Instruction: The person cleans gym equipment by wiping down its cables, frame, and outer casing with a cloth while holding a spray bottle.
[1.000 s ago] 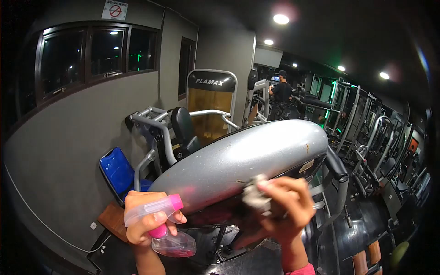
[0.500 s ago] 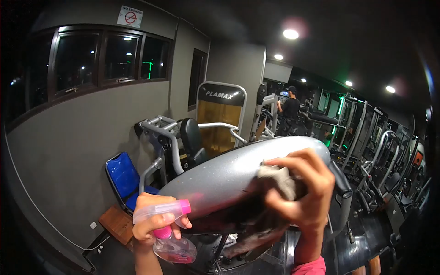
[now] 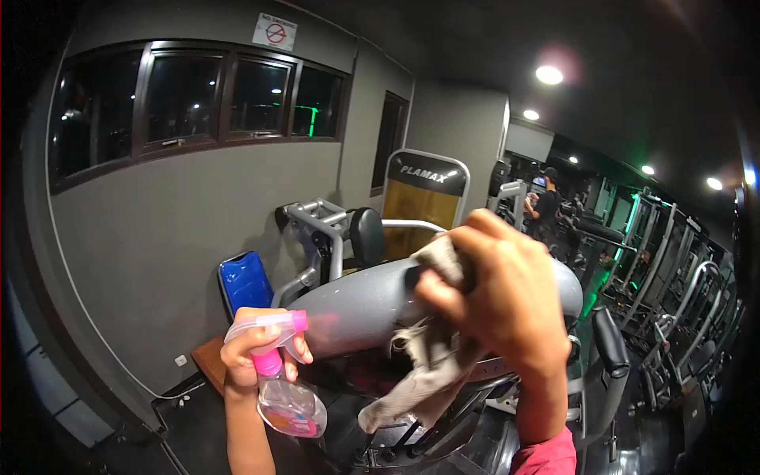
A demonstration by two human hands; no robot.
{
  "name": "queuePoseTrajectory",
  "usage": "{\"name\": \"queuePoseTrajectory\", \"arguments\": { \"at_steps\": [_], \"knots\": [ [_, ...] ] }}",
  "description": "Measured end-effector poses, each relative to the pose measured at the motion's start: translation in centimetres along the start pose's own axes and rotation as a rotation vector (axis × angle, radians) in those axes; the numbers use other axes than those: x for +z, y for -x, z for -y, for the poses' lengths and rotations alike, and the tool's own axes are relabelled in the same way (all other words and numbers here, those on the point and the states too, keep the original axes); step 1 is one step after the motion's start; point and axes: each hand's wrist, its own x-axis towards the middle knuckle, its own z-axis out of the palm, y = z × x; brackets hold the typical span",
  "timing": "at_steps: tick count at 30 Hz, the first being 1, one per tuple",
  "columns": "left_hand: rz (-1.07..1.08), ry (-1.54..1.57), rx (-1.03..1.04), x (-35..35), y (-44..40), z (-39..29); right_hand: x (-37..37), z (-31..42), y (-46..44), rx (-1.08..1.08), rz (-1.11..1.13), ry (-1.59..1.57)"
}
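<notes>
My left hand [image 3: 252, 348] is closed around the neck of a clear spray bottle [image 3: 291, 408] with a pink collar and nozzle. Some liquid and a label show in its lower part. The nozzle points right, in front of a rounded silver machine cover [image 3: 356, 305]. My right hand [image 3: 495, 281] grips a grey-beige cloth [image 3: 431, 368] at the top of this cover. The bunched part of the cloth lies against the silver surface, while its loose end hangs down in front of the dark lower side. The right fingertips are partly hidden by the cloth.
Behind the cover stands a machine with a PLAMAX panel [image 3: 423, 182] and a black pad [image 3: 367, 237]. A blue chair [image 3: 247, 281] is by the left wall. Farther back a person in dark clothes [image 3: 546, 207] stands among gym machines. A padded black arm [image 3: 609, 340] sticks up at right.
My right hand has moved up and slightly left along the cover with the cloth, whose hanging end now shows clearly. The view has turned left; my left hand still holds the spray bottle.
</notes>
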Motion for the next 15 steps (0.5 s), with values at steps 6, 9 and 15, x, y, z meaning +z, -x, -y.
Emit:
{"name": "queuePoseTrajectory", "arguments": {
  "at_steps": [6, 9, 15],
  "knots": [
    [-0.154, -0.218, 0.059, 2.8, 0.1, -1.8, 0.7, -1.3, 1.2, 0.04, -0.089, 0.069],
    [-0.17, -0.276, 0.078, 4.5, -0.4, -2.4, 0.8, -0.8, 1.8, 0.056, -0.123, 0.058],
    [-0.081, -0.318, 0.053, 3.9, -0.4, -1.8, 0.7, -0.9, 2.4, -0.034, -0.131, 0.112]
  ]
}}
